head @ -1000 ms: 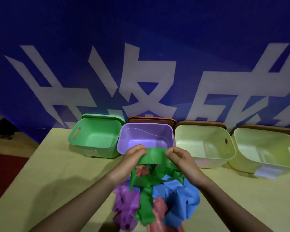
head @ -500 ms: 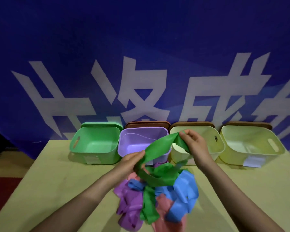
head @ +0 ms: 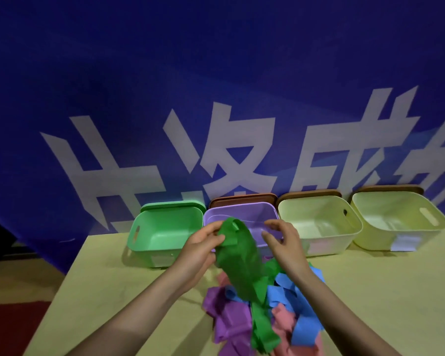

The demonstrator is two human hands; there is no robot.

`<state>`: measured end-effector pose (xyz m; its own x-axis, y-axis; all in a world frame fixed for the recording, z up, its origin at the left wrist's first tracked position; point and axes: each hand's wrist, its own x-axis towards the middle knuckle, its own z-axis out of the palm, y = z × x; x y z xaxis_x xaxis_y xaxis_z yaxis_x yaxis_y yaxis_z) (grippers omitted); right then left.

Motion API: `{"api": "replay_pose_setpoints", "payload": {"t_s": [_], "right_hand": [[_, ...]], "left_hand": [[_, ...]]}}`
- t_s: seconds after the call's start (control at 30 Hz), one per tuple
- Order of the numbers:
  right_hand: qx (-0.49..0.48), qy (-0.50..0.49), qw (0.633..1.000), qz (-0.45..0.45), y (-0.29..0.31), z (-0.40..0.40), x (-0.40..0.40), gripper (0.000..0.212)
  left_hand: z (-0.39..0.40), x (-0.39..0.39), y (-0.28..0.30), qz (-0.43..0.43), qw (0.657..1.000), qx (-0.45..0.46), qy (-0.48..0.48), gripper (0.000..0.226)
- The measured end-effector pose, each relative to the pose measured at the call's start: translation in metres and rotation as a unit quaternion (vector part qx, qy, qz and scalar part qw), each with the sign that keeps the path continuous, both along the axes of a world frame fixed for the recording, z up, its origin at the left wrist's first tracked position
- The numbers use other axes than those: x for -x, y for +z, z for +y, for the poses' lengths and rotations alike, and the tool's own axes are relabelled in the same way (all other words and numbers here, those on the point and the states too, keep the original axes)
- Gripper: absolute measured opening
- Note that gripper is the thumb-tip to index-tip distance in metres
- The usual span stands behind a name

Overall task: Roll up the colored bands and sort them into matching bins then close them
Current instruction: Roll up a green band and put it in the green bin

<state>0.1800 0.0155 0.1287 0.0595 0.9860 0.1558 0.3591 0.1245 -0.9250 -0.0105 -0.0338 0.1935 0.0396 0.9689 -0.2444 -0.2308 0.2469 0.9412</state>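
A green band (head: pixel 244 263) hangs from my left hand (head: pixel 203 242), which pinches its upper end in front of the purple bin (head: pixel 242 214). My right hand (head: pixel 283 240) hovers just right of the band with fingers relaxed and spread, holding nothing. The band's lower part trails down into a heap of purple bands (head: pixel 229 319), blue bands (head: pixel 293 299) and pink bands (head: pixel 283 322) on the table. The green bin (head: pixel 165 232) stands open to the left of the purple one.
Two pale yellow-green bins (head: pixel 319 227) (head: pixel 396 222) stand open at the right of the row. Lids lean behind the bins, a green lid (head: pixel 172 205) and brown lids (head: pixel 242 199). A blue banner wall rises behind the yellow table (head: pixel 113 291).
My right hand has let go of the band's end and come down beside it. My left hand rose and now holds the band's upper end; the band hangs straighter.
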Motion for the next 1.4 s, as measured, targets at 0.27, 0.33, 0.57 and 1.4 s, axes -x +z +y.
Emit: {"api": "replay_pose_setpoints", "payload": {"t_s": [0.27,0.33,0.57,1.4], "right_hand": [[0.005,0.224,0.974,0.038,0.037,-0.028,0.061,0.007],[-0.018,0.207,0.978,0.037,0.037,-0.027,0.073,0.012],[-0.088,0.189,0.977,0.045,0.057,-0.025,0.106,0.011],[-0.006,0.124,0.972,0.201,0.072,-0.028,0.136,0.063]], "left_hand": [[0.006,0.028,0.018,0.050,0.998,-0.042,0.020,0.036],[0.005,0.038,0.021,0.058,0.997,-0.039,0.020,0.034],[-0.002,0.081,0.033,0.117,0.991,-0.060,0.018,0.028],[0.000,0.088,0.033,0.218,0.958,-0.186,0.015,0.021]]}}
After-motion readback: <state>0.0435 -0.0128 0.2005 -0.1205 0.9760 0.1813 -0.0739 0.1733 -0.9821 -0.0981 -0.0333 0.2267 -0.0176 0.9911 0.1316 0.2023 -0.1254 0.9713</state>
